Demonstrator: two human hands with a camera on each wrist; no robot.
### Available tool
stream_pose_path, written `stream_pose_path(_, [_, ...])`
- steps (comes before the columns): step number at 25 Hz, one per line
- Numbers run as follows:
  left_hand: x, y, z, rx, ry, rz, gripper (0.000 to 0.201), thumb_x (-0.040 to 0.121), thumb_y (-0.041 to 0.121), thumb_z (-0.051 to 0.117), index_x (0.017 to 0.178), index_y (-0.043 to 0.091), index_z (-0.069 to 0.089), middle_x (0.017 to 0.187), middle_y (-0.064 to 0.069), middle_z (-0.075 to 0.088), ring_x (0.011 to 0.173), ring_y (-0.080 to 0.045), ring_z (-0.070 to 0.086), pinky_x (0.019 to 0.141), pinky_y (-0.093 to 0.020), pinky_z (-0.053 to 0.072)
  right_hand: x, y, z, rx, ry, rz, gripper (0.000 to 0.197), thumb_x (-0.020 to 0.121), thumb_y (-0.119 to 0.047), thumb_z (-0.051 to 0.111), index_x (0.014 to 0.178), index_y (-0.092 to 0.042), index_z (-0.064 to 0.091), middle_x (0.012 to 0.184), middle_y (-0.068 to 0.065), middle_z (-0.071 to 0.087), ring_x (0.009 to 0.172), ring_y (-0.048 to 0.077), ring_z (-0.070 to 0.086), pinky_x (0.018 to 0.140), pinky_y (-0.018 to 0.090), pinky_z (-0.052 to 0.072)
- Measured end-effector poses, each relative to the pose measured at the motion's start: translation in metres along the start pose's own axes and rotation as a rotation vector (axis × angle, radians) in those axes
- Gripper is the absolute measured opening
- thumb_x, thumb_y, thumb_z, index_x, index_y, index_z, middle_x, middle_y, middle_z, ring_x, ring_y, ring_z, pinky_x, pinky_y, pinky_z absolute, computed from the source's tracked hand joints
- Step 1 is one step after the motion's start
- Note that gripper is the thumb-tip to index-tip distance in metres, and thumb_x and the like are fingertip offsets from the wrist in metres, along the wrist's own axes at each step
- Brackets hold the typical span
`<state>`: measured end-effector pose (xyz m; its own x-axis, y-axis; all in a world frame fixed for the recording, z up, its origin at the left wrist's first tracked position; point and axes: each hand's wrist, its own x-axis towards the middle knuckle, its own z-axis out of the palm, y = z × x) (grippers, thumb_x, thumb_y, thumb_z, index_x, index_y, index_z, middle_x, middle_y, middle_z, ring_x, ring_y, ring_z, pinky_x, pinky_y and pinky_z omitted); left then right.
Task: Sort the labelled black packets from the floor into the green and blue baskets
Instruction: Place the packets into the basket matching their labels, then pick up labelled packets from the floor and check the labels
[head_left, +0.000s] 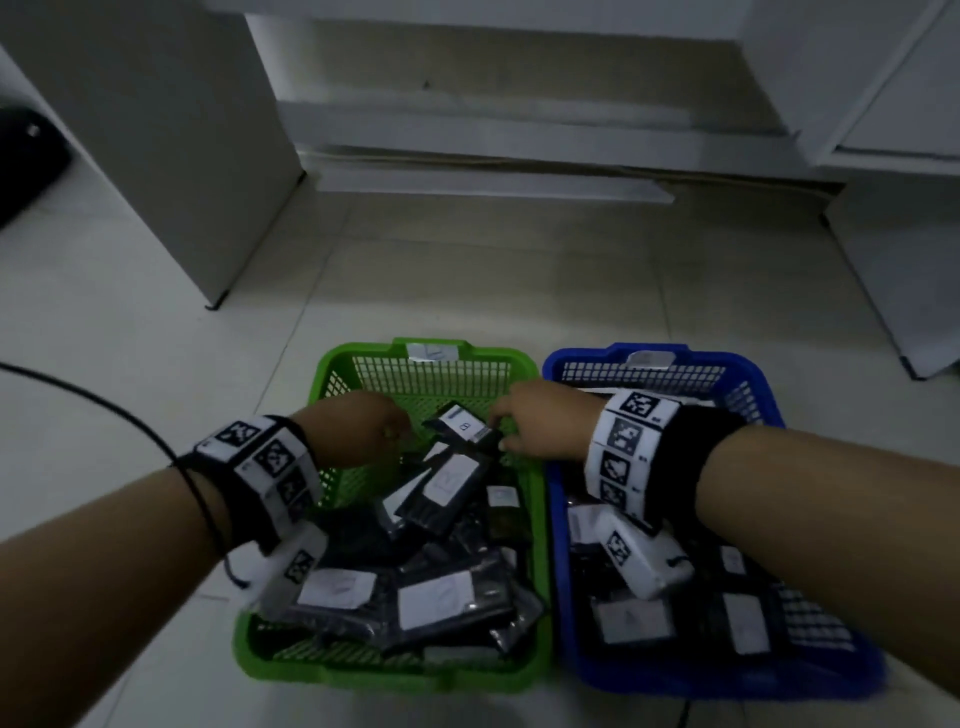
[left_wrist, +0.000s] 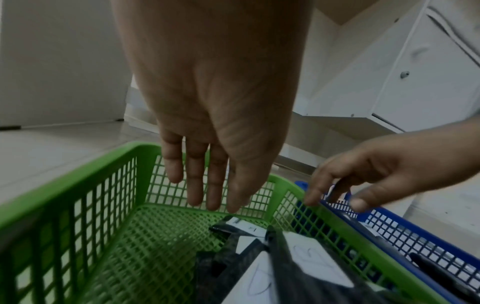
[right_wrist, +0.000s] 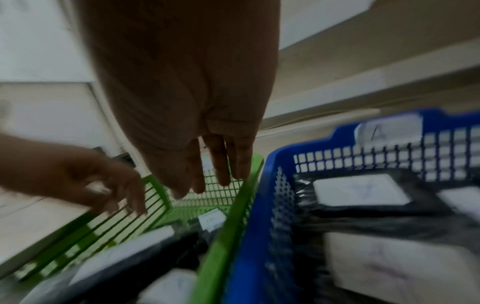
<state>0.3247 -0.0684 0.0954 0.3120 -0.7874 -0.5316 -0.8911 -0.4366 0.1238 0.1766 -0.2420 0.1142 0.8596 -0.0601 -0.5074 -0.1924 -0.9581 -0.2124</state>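
Note:
A green basket (head_left: 322, 384) and a blue basket (head_left: 753, 374) stand side by side on the floor, each piled with black packets bearing white labels. A small labelled packet (head_left: 462, 423) lies on top of the green basket's heap (left_wrist: 241, 227). My left hand (head_left: 395, 428) hovers over the green basket with straight, relaxed fingers (left_wrist: 215, 191) and holds nothing. My right hand (head_left: 498, 426) hangs just right of that packet, above the rim shared by both baskets, fingers loose and empty (right_wrist: 207, 181).
White cabinets (head_left: 156, 156) close in at the left, back and right. A black cable (head_left: 104, 410) runs over the floor tiles to my left wrist. A dark object (head_left: 26, 156) sits at the far left. Bare floor lies beyond the baskets.

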Motion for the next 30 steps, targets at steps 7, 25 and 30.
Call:
stream_pose_path(7, [0.031,-0.017,0.023,-0.106,-0.112,0.047,0.038,0.093,0.031,0.053,0.128,0.019,0.056,0.127,-0.004,0.058,0.114,-0.023,0.056,0.098,-0.034,0.046,0.086,-0.014,0.008,-0.009,-0.207,0.23,0.036,0.096,-0.022,0.051,0.116,0.005,0.062,0.099,0.018,0.065,0.087,0.028,0.063,0.066,0.03,0.048])
stream_pose_path(25, [0.018,-0.029,0.03,-0.48,0.064,-0.235,0.019,0.088,0.023,0.059,0.1,0.008,0.063,0.101,-0.012,0.066,0.088,-0.022,0.06,0.08,-0.028,0.047,0.104,-0.033,0.008,0.275,0.075,0.249,0.034,0.093,-0.01,0.047,0.125,-0.008,0.059,0.132,0.011,0.058,0.111,0.027,0.058,0.087,0.03,0.047])
stream_pose_path(30, [0.01,-0.051,0.024,-1.004,0.161,-0.367,0.003,0.082,0.008,0.065,0.084,0.006,0.063,0.088,-0.014,0.07,0.081,-0.028,0.071,0.08,-0.039,0.059,0.123,-0.045,0.018,0.591,0.115,0.285,0.041,0.091,0.0,0.049,0.128,-0.016,0.059,0.138,0.009,0.054,0.116,0.028,0.058,0.098,0.031,0.048])
